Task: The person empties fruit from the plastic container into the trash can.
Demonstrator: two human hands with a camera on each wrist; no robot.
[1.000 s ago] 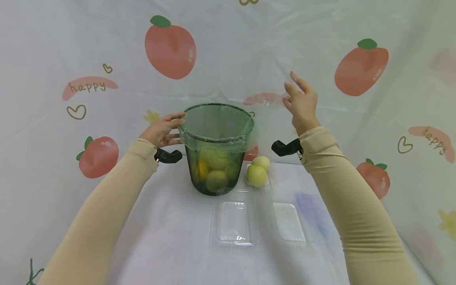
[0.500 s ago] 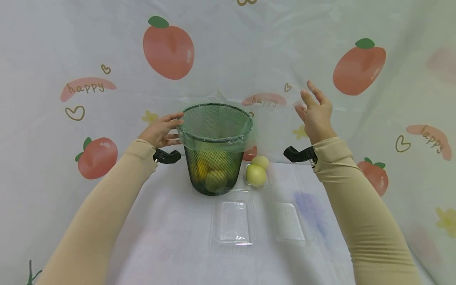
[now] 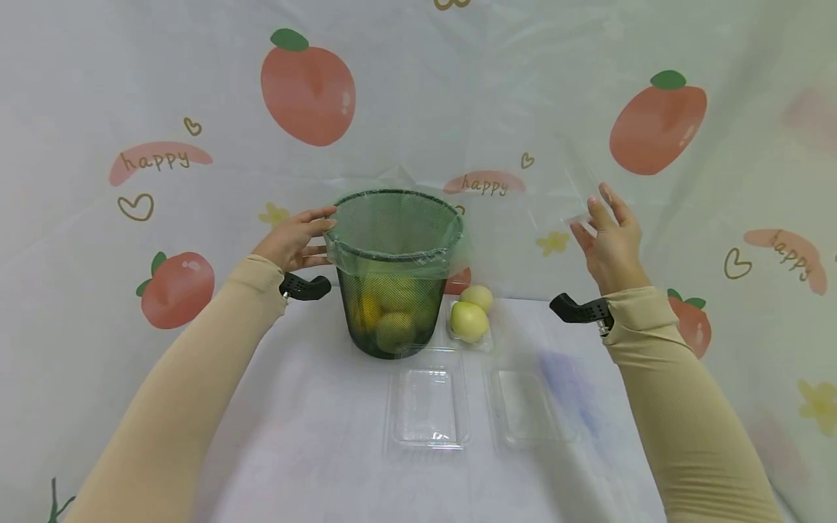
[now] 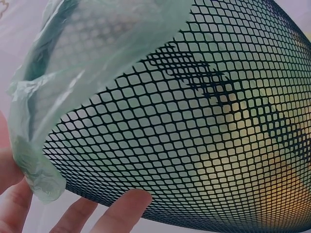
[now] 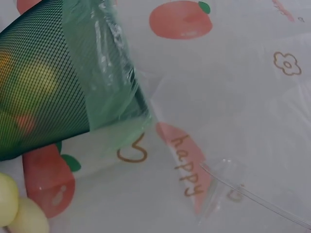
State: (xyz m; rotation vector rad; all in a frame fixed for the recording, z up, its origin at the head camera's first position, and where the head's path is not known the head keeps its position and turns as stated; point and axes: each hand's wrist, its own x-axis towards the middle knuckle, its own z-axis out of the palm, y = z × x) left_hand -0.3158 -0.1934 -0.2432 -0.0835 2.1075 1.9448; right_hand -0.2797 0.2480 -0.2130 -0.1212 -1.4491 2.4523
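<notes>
A dark green mesh bin (image 3: 392,305), lined with a thin green plastic bag (image 3: 418,266), stands upright with yellow and orange round fruit inside. My left hand (image 3: 297,238) touches its left rim with fairly straight fingers; in the left wrist view the fingertips (image 4: 133,201) lie against the mesh and the folded bag edge. Right of the bin, raised above the table, my right hand (image 3: 611,243) holds a clear plastic box or lid (image 3: 577,190) by its edge. A corner of that clear plastic (image 5: 228,187) shows in the right wrist view; the hand itself is out of that view.
Two pale yellow-green fruits (image 3: 469,322) sit in a clear tray right of the bin. Nearer me lie a clear plastic container (image 3: 428,407) and another clear one (image 3: 523,407) on the white-covered table (image 3: 314,436). A fruit-printed curtain (image 3: 405,87) hangs behind.
My right hand has moved right and down, away from the bin, carrying the clear plastic. The left hand has stayed at the rim.
</notes>
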